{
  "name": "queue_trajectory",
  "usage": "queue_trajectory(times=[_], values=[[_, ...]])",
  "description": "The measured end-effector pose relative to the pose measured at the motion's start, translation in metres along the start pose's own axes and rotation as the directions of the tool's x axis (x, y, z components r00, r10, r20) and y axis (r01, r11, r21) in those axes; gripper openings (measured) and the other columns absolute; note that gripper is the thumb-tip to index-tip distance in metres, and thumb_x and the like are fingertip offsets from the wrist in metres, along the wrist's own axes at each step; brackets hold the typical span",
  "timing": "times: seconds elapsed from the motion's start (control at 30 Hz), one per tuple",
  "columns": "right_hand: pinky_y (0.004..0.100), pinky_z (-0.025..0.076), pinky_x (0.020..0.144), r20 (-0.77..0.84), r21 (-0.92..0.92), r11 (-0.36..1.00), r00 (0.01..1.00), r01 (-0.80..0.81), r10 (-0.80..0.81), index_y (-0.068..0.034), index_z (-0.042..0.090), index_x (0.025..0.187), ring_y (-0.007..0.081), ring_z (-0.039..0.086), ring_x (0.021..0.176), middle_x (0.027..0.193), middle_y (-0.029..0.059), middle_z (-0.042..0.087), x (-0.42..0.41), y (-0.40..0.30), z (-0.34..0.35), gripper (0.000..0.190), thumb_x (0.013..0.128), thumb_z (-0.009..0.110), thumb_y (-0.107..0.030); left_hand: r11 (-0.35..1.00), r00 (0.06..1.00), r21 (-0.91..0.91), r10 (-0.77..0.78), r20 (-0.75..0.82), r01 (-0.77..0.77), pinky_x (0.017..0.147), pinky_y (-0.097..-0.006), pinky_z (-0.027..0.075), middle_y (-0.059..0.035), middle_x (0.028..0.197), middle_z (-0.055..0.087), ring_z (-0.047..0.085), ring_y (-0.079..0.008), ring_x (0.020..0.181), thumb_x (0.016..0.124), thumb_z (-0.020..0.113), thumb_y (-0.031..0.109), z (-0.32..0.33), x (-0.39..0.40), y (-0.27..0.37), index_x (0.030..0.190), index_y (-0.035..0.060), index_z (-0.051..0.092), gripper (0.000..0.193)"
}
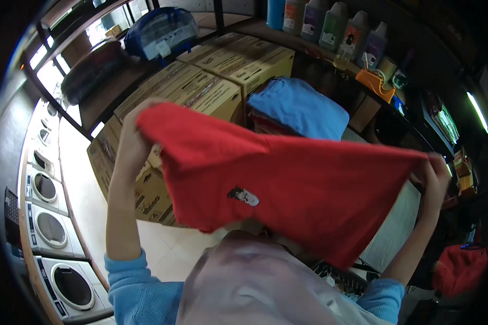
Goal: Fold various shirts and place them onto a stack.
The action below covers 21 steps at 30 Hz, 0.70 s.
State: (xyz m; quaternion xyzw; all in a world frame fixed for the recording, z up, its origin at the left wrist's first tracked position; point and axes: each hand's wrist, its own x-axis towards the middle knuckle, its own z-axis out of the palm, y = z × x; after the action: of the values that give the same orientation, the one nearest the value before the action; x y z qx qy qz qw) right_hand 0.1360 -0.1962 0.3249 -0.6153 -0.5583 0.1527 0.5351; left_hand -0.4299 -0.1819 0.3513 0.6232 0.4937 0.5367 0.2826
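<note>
A red garment (301, 174) with a small dark-and-white printed figure hangs stretched in the air between my two hands. My left hand (140, 126) grips its upper left end, raised in front of the cardboard boxes. At the opposite end, my right hand (435, 172) pinches the upper right corner. The cloth sags in the middle, and its lower right part droops to a point. Behind it lies a folded light-blue garment (301, 105) on top of other folded cloth. Part of a pale tabletop (394, 227) shows below my right hand.
Several cardboard boxes (195, 87) are stacked ahead. Bottles of coloured liquid (333, 28) line a shelf with an orange container (375, 84). Front-loading machines (71, 286) run along the left wall. A basket (345, 280) sits low near my right arm; red cloth (459, 268) lies far right.
</note>
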Motion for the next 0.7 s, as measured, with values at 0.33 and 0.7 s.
queue_trajectory(times=[0.33,0.7], values=[[0.0252,0.049,0.080,-0.594,0.137,0.846,0.727,0.515,-0.346,0.000,0.062,0.101,0.0135,0.060,0.092,0.113,0.0129,0.063,0.127,-0.048,-0.041,0.016,0.091,0.060,-0.012,0.674,0.647,0.462,0.721,-0.246,-0.576,0.087,-0.0311,0.048,-0.0085,0.102,0.065,0.062,-0.0194,0.097,0.077,0.060,0.007,0.009,0.133,0.082,0.109,0.0032,0.062,0.033],[0.0276,0.048,0.079,0.147,0.192,0.979,0.988,-0.073,0.045,-0.004,0.046,0.068,0.0196,0.062,0.097,0.105,0.0199,0.065,-0.027,0.061,-0.029,0.020,0.062,0.063,0.004,0.923,0.849,0.345,-0.039,0.527,-0.172,0.063,-0.0325,0.049,-0.0107,0.074,0.065,0.064,-0.0258,0.069,0.050,0.071,-0.002,0.019,0.013,-0.004,0.080,0.0022,0.070,0.030]])
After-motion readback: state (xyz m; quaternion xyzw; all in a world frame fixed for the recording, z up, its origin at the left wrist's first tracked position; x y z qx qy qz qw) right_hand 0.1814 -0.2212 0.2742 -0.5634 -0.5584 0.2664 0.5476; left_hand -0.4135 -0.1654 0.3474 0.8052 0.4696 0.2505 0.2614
